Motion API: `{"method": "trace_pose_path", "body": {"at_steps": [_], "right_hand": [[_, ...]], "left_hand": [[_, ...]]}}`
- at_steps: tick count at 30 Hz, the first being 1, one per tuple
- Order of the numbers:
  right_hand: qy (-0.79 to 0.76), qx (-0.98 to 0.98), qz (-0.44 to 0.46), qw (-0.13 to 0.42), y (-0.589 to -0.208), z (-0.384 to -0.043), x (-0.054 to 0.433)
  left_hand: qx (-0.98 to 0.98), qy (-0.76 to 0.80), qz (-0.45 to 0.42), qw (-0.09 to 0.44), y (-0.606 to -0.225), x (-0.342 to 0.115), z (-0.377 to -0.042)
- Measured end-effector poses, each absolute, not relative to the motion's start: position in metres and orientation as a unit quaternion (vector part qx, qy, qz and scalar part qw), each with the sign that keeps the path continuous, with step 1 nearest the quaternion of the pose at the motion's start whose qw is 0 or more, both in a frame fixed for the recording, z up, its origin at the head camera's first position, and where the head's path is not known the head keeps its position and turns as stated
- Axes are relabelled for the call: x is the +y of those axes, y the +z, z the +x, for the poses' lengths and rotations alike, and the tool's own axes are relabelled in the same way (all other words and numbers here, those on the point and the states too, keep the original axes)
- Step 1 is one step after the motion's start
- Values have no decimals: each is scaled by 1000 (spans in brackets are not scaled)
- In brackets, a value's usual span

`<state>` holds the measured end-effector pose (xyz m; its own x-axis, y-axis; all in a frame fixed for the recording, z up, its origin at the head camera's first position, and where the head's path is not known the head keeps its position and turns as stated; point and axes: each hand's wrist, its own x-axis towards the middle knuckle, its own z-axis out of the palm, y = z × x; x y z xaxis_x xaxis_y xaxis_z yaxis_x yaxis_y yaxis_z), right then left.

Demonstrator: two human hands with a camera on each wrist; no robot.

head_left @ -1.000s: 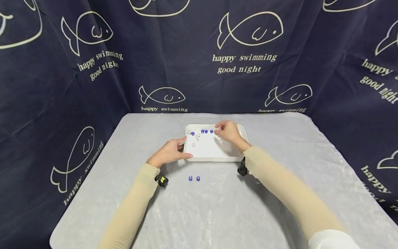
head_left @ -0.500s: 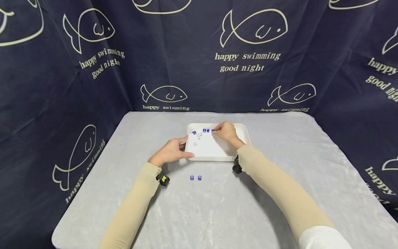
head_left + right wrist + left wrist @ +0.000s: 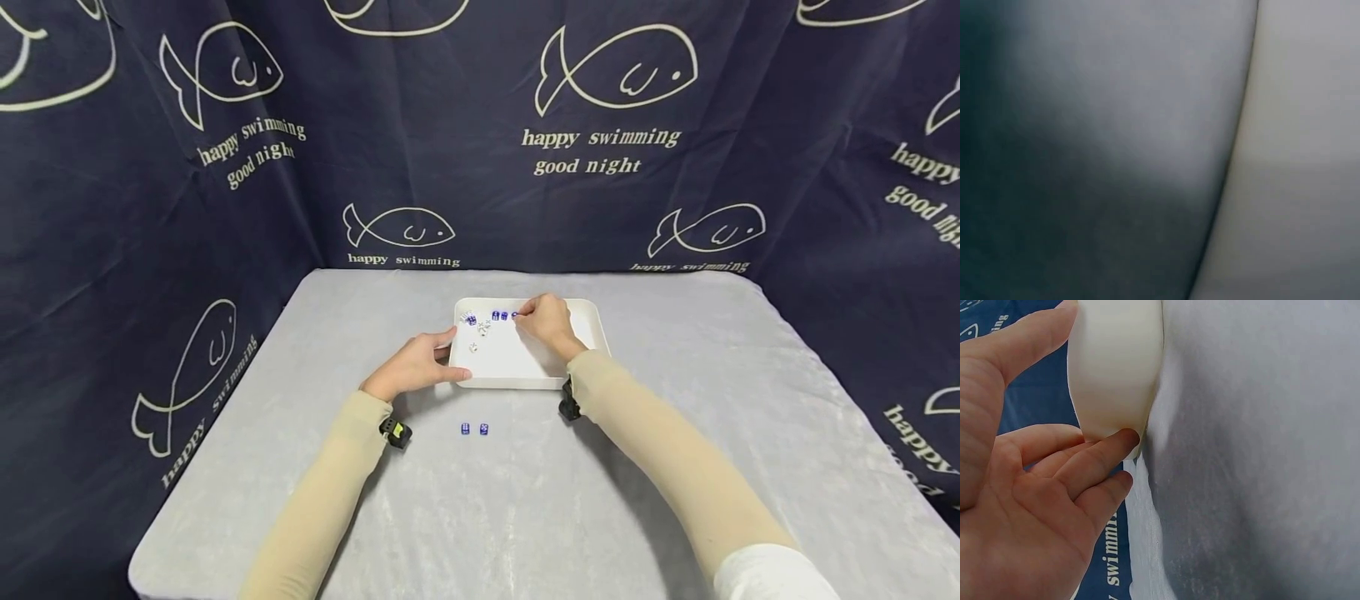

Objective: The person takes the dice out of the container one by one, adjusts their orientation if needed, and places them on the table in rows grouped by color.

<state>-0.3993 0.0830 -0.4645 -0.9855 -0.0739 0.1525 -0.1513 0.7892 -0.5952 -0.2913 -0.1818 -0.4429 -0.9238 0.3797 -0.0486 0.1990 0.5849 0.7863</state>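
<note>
A shallow white tray (image 3: 517, 362) lies on the table. My left hand (image 3: 412, 363) holds its left end, thumb at the near corner and fingers along the side; in the left wrist view the fingers (image 3: 1100, 459) touch the tray's outer wall. Inside the tray, my right hand (image 3: 547, 322) pinches a blue die (image 3: 514, 316) near the back wall. Two more blue dice (image 3: 496, 316) stand just left of it. Several clear dice (image 3: 483, 329) and another blue die (image 3: 471, 321) lie toward the tray's left side. The right wrist view shows the tray wall (image 3: 1297, 137), but no fingers.
Two blue dice (image 3: 465, 429) sit side by side on the grey tablecloth (image 3: 480, 517) in front of the tray. A dark blue curtain (image 3: 480, 158) with fish drawings hangs behind the table and along its sides.
My right hand has moved left inside the tray and closed its fingertips on the blue die. The left hand keeps its hold on the tray. The view has shifted slightly.
</note>
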Motion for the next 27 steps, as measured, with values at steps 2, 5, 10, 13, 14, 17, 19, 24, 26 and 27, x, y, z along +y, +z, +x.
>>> {"method": "trace_pose_path", "body": {"at_steps": [2, 5, 10, 13, 14, 17, 19, 24, 26, 27], "right_hand": [[316, -945, 59, 64, -464, -399, 84], [315, -945, 62, 63, -464, -398, 85], [314, -946, 56, 53, -465, -395, 79], [309, -949, 42, 55, -466, -395, 74], [307, -949, 38, 57, -466, -395, 73], [307, -949, 29, 62, -465, -396, 69], [307, -949, 24, 64, -465, -397, 69], [307, -949, 26, 67, -463, -395, 71], [311, -947, 39, 67, -459, -393, 72], [315, -945, 47, 69, -457, -392, 72]], "left_hand": [[885, 422, 163, 108, -442, -180, -291], [885, 422, 163, 108, -441, -180, -291], [882, 429, 163, 107, -443, -181, -291], [878, 435, 166, 112, -445, -182, -292], [877, 436, 166, 113, -446, -182, -293], [877, 437, 167, 112, -445, -182, -293], [878, 435, 167, 109, -443, -181, -293], [881, 428, 168, 106, -441, -180, -293], [884, 422, 166, 109, -442, -181, -294], [887, 418, 165, 109, -442, -182, -295]]}}
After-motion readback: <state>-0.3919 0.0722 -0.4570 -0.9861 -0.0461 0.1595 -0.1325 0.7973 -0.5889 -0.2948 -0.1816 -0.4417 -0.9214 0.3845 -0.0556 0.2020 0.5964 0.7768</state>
